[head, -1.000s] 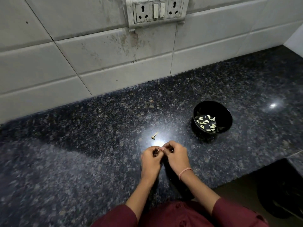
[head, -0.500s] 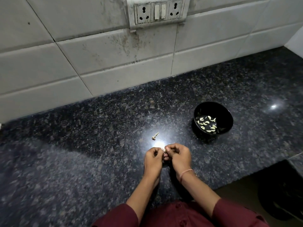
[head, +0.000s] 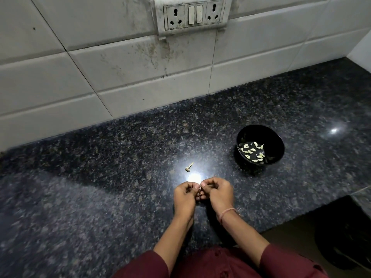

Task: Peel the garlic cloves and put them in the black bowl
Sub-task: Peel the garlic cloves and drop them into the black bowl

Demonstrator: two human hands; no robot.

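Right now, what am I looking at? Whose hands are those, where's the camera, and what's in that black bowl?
There is no machine here, just a person working with two bare hands. One camera, worn on the person's head, took this picture, so you look down as they do. The left hand and the right hand meet over a dark speckled counter, and together they pinch something tiny, most likely a garlic clove; it is mostly hidden. To the right stands the black bowl, with pale peeled cloves on its bottom. A small dry garlic stem lies on the counter just beyond the hands. Behind is a white tiled wall with a socket panel.
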